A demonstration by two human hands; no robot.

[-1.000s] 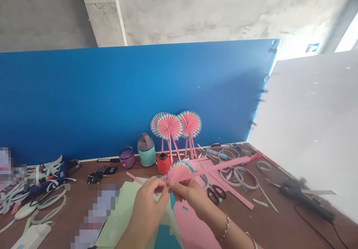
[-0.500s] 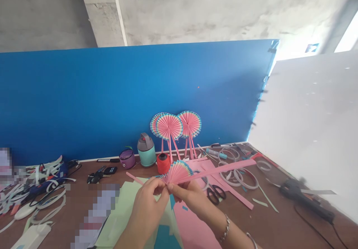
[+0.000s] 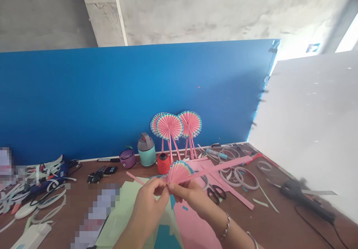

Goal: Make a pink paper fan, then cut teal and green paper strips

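Swung slightly back toward the person since the earlier moment, the far end of a long pink paper strip (image 3: pixel 220 169) now points up and to the right, while both hands stay close together at the middle of the view. A half-open pleated paper fan (image 3: pixel 179 172), pink with a blue-edged rim, is held just above the tabletop. The left hand (image 3: pixel 147 204) pinches the fan's lower edge, its fingers (image 3: pixel 156 183) curled closed on the paper, and a short pink strip (image 3: pixel 134 178) sticks out to the left. The right hand (image 3: pixel 191 200), with a bracelet (image 3: pixel 226 226) on its wrist, pinches the fan's base, its fingers (image 3: pixel 179 189) closed around the paper where the long strip joins. Beneath the hands lie a pale green paper sheet (image 3: pixel 123 211) and a pink paper sheet (image 3: pixel 192 228) on a brown table (image 3: pixel 75 170). Just beyond the fan sit a red thread spool (image 3: pixel 163 163) and a teal bottle (image 3: pixel 147 150). Finished paper fans (image 3: pixel 169 126) stand against a blue board (image 3: pixel 125 100). Black-handled scissors (image 3: pixel 215 195) lie to the right among paper rings (image 3: pixel 239 178), with a glue gun (image 3: pixel 304 200) further right
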